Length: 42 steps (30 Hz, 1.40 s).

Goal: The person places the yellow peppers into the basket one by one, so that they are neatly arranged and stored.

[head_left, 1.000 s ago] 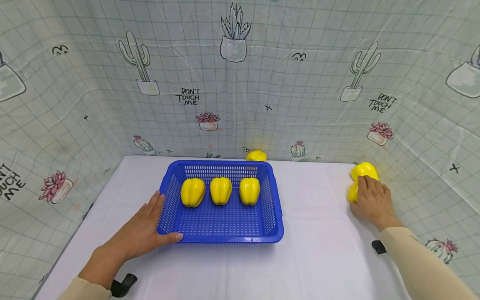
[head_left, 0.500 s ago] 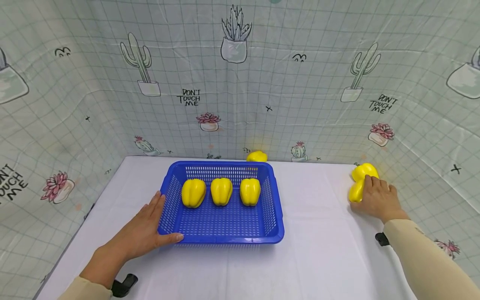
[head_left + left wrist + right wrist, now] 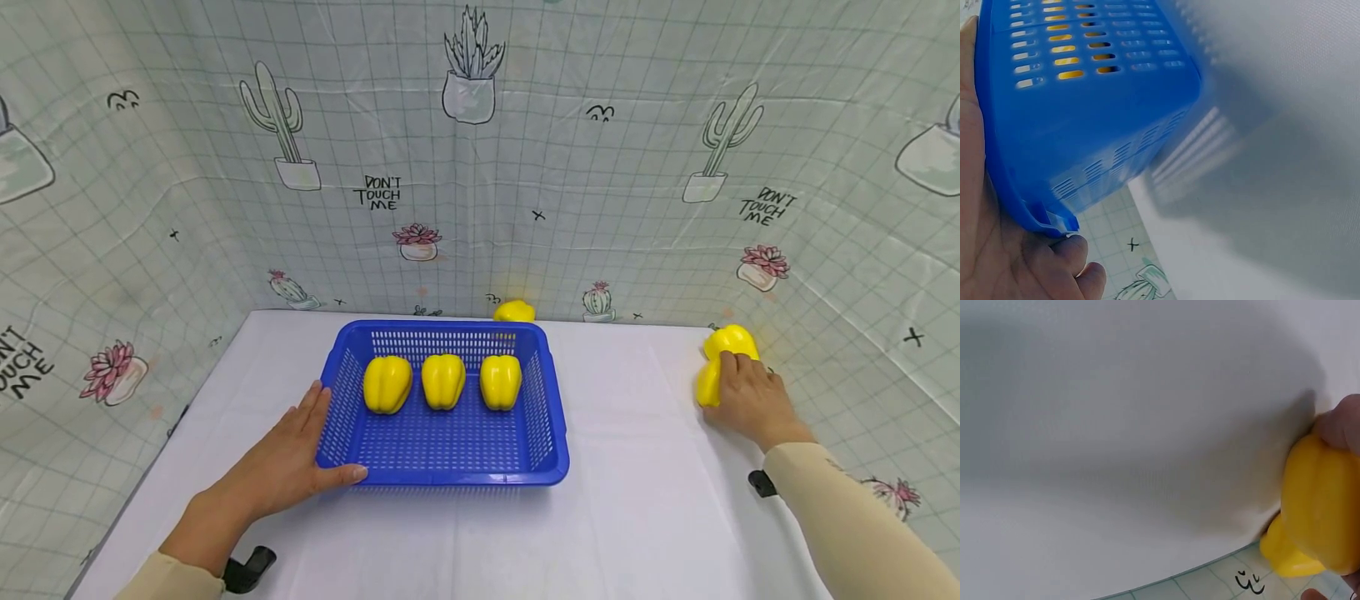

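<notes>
My left hand (image 3: 281, 454) rests along the left rim of a blue plastic basket (image 3: 450, 480), fingers extended and thumb on the near rim. The left wrist view shows the basket's slotted outer wall (image 3: 1097, 106) beside the palm. Three yellow bell peppers stand in a row inside: the left pepper (image 3: 387, 385), the middle pepper (image 3: 443, 382) and the right pepper (image 3: 500, 382). Far to the right, my right hand (image 3: 757, 404) grips another yellow bell pepper (image 3: 1319, 494), its thumb at one end. Right behind that is one more pepper (image 3: 732, 341), partly hidden.
A further yellow pepper (image 3: 514, 312) lies behind the basket against the back cloth, its lower part hidden by the rim. White cloth (image 3: 630, 467) covers the table. A grid-patterned curtain (image 3: 540, 167) encloses the back and sides.
The right hand shifted slightly right and toward the near side, then a little back, staying around the same pepper. The left hand and basket stay put.
</notes>
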Each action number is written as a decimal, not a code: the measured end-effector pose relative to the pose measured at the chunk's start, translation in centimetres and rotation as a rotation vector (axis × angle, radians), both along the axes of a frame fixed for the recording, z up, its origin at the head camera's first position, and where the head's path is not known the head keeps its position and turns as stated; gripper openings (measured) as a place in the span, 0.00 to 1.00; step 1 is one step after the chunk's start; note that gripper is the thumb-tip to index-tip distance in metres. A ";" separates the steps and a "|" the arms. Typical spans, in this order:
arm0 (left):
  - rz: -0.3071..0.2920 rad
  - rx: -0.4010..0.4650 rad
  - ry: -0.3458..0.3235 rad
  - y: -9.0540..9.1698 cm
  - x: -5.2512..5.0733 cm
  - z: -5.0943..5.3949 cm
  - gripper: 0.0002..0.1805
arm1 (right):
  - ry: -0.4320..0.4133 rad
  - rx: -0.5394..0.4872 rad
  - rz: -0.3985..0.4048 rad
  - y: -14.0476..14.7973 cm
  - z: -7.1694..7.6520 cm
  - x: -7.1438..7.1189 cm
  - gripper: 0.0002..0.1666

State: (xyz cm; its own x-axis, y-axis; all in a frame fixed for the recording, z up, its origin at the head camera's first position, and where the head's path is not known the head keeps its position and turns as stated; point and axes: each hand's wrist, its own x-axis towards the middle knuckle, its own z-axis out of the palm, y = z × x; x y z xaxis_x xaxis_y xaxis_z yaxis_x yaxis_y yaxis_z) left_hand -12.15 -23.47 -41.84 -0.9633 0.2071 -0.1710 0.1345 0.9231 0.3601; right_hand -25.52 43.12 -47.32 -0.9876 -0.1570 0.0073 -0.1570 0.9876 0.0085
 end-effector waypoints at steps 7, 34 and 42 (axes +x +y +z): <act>0.011 -0.005 -0.017 0.0 -0.1 0.0 0.75 | 0.045 -0.012 0.000 -0.6 -0.1 0.1 0.51; 0.018 0.019 -0.032 -0.1 -0.1 0.0 0.76 | 0.061 -0.052 -0.014 -1.0 -0.9 0.1 0.49; 0.016 0.019 -0.031 -0.1 -0.1 -0.2 0.75 | 0.140 -0.029 0.058 -1.2 -1.2 -0.1 0.47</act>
